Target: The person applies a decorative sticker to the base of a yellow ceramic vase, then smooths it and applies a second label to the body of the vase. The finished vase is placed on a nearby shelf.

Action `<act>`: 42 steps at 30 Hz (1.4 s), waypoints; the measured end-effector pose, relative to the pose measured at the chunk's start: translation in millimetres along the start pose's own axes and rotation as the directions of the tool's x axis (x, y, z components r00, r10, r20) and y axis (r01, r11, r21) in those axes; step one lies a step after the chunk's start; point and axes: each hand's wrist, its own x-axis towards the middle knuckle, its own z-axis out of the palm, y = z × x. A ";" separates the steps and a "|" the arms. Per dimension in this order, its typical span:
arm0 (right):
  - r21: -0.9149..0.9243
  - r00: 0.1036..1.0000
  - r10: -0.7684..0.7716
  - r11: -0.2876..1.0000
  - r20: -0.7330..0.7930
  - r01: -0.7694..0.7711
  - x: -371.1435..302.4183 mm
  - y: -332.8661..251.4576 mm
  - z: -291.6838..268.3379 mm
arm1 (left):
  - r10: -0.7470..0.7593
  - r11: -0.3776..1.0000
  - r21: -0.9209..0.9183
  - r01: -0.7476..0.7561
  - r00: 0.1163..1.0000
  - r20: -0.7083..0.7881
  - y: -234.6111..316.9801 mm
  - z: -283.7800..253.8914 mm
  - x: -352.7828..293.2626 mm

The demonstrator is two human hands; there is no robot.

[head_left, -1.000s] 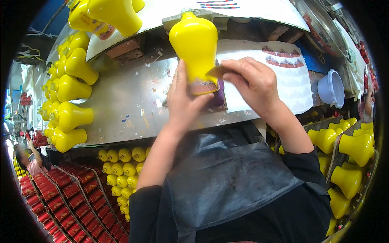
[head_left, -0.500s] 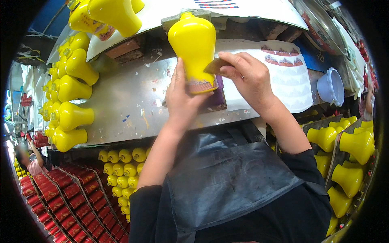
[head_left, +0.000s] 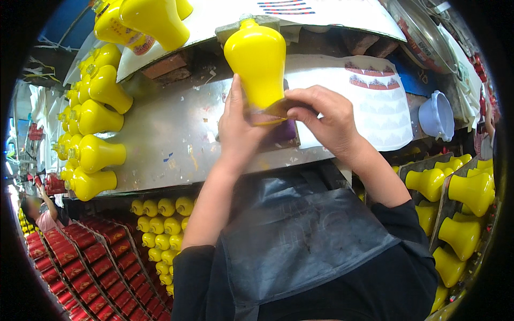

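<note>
A glossy yellow bottle [head_left: 258, 59] lies with its neck away from me, propped on a grey rest [head_left: 221, 35] at the far end. My left hand [head_left: 238, 128] is closed around its near end, thumb along the left side. Between the fingers and thumb of my right hand [head_left: 327, 115] is a thin, flat brown scraper [head_left: 277, 109]. The scraper lies against the bottle's near end, across a patterned band that is partly hidden and blurred. Under this end a purple pad [head_left: 285, 132] shows.
Several yellow bottles [head_left: 101, 152] line the table's left side; more stand at far left [head_left: 155, 21]. Right of my hands lies a white decal sheet [head_left: 383, 131], then a pale blue bucket [head_left: 436, 115]. Racks of yellow bottles [head_left: 463, 235] and stacked red cylinders [head_left: 91, 262] flank me.
My right hand has brought the scraper from the bottle's right side down and across the patterned band, flatter now. My left hand keeps its hold.
</note>
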 end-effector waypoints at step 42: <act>0.010 0.971 -0.175 0.984 -0.161 0.179 39.6 -21.7 -3.5 | -0.237 0.724 -0.632 0.278 0.960 0.151 33.4 -14.1 -8.0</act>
